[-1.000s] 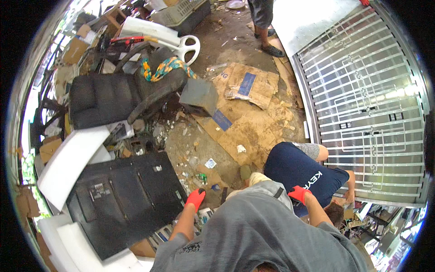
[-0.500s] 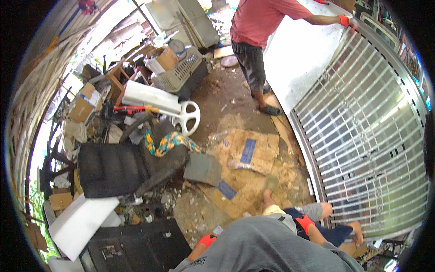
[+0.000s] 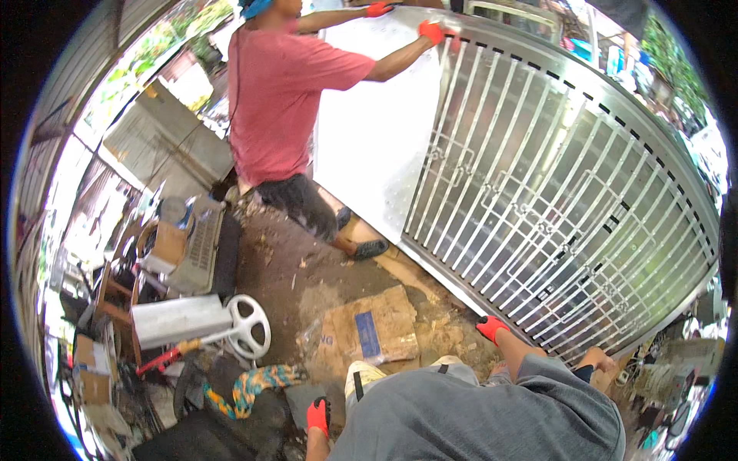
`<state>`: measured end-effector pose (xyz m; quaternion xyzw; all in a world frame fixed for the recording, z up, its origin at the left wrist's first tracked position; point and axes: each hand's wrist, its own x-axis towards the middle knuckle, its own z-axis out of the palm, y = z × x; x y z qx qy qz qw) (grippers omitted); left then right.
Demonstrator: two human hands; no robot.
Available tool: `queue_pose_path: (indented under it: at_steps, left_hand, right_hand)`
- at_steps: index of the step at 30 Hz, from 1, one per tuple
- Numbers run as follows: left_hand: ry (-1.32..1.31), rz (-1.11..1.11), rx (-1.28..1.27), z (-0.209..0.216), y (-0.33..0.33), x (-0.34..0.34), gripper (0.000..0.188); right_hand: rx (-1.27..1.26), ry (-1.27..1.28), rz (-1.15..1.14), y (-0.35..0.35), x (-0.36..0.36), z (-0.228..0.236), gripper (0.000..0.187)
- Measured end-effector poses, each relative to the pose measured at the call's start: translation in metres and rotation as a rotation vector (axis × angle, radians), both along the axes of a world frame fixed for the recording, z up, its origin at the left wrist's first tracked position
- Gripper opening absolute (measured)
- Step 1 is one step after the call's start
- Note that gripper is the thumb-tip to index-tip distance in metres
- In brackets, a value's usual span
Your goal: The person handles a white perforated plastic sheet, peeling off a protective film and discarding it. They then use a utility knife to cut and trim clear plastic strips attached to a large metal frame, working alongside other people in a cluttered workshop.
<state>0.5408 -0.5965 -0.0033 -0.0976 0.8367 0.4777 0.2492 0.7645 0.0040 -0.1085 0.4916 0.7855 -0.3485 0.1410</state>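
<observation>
A large metal gate (image 3: pixel 530 192), with upright silver bars and a plain white sheet section, stands tilted along the right. My right hand (image 3: pixel 490 329), in a red and black glove, reaches out beside its lower frame edge with the fingers apart; nothing shows in it. My left hand (image 3: pixel 317 416), gloved the same way, hangs low on the left, fingers loosely spread and holding nothing visible. At the gate's far side, a co-worker (image 3: pixel 284 107) in a red shirt has both red-gloved hands at its top edge. Another person's bare hand (image 3: pixel 600 359) is near the lower right corner.
Flattened cardboard (image 3: pixel 392 323) lies on the dirt floor before me. Clutter fills the left: a white wheel-shaped part (image 3: pixel 250 326), a pet carrier (image 3: pixel 196 246), a colourful braided cloth (image 3: pixel 250 388). A grey metal cabinet (image 3: pixel 165 142) stands farther back.
My view has swung to the right, so the clutter sits farther left and lower. My right hand has gone from beside my body out toward the gate's lower edge.
</observation>
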Motion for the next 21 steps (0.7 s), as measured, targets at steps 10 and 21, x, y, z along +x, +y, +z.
queue_pose_path:
  at_steps: [10, 21]
  left_hand:
    - [-0.258, -0.720, -0.502, -0.038, 0.037, -0.156, 0.040]
    - [0.449, -1.705, -0.868, -0.051, 0.107, -0.443, 0.048]
  right_hand:
    - [-0.261, -0.114, -0.159, -0.061, 0.007, 0.053, 0.070]
    - [-0.434, -0.178, -0.430, -0.162, 0.005, -0.017, 0.058]
